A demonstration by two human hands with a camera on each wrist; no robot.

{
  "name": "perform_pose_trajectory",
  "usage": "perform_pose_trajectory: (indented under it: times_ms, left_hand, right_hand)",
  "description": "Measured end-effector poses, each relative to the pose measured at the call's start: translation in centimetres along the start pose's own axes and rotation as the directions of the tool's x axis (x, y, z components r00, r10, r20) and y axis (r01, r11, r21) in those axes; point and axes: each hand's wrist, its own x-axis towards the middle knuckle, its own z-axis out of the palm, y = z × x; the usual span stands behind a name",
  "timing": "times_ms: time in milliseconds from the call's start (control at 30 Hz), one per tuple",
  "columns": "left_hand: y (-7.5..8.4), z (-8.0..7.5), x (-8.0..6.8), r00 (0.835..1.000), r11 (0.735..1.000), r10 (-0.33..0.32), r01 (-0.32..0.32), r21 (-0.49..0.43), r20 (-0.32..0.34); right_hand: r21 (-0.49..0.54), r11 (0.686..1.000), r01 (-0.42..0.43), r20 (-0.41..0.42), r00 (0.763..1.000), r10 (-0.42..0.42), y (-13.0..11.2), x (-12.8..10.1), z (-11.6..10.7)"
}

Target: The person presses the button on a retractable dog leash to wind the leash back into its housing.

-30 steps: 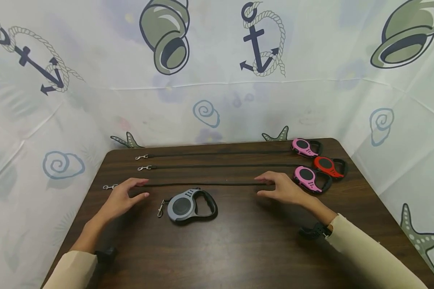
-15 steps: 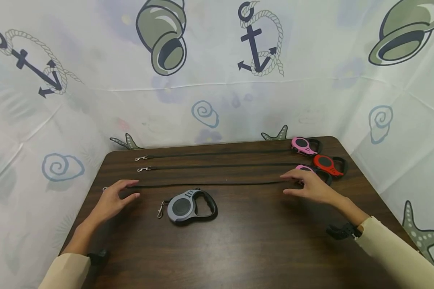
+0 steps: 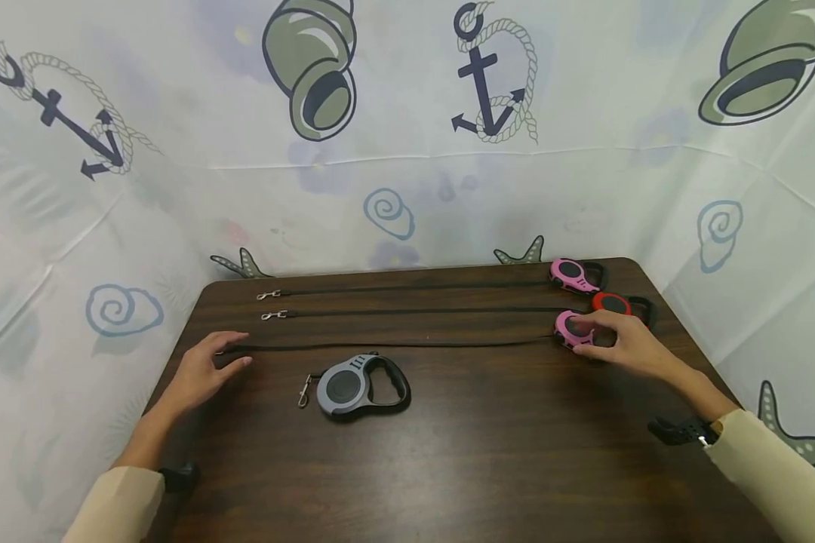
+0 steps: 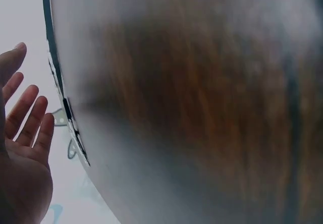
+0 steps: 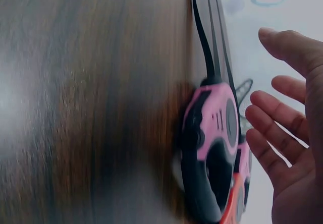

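Pink leash (image 3: 570, 329), the nearer of two that colour, lies towards the right end of the dark wooden surface (image 3: 448, 467) with its black cord (image 3: 407, 345) stretched out leftward, and the right hand (image 3: 628, 347) is over its handle, thumb and fingers parted wide. At the cord's left end the left hand (image 3: 200, 373) is likewise wide, palm loosely cupped. Behind the leash sit a red leash (image 3: 611, 304) and the farther pink one (image 3: 570, 275), while a grey leash (image 3: 343, 386) lies between the hands, just in front of the cord
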Motion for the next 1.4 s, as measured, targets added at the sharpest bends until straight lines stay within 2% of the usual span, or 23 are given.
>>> perform_pose_trajectory:
  times_ms: [133,300,500,767,1000,1267,1400]
  left_hand:
    - [-0.9,0.0,0.0,1.0,1.0,0.007,-0.007,0.014,-0.017]
    - [-1.9,-0.2,-0.1,1.0,1.0,-0.009,0.009,0.024,0.005]
    - [-3.0,-0.6,0.2,0.999,1.0,-0.005,0.005,0.02,0.034]
    - [-4.0,-1.1,1.0,0.996,1.0,-0.019,0.016,0.026,0.088]
    - [-4.0,-1.1,1.5,0.988,0.997,-0.052,0.042,0.069,0.142]
    - [-4.4,-1.0,1.8,0.99,0.995,0.004,-0.017,0.096,0.139]
    - [-4.4,-1.4,2.0,0.987,0.994,0.016,-0.033,0.102,0.159]
  right_hand:
    - [-0.028,0.999,-0.04,0.008,0.999,0.04,0.6,-0.3,-0.6]
    - [-0.105,0.994,-0.028,0.005,1.0,0.029,1.0,-0.6,-0.9]
    - [-0.14,0.99,-0.012,-0.007,1.0,0.011,1.8,-1.0,-0.8]
    - [-0.176,0.984,0.005,-0.016,1.0,-0.007,2.7,-1.0,-0.4]
    - [-0.202,0.979,-0.009,-0.024,1.0,0.004,3.2,-1.3,0.0]
    - [-0.195,0.981,-0.004,-0.02,1.0,0.001,3.7,-1.6,0.5]
    - [-0.19,0.982,0.012,0.001,1.0,-0.012,4.1,-1.9,0.9]
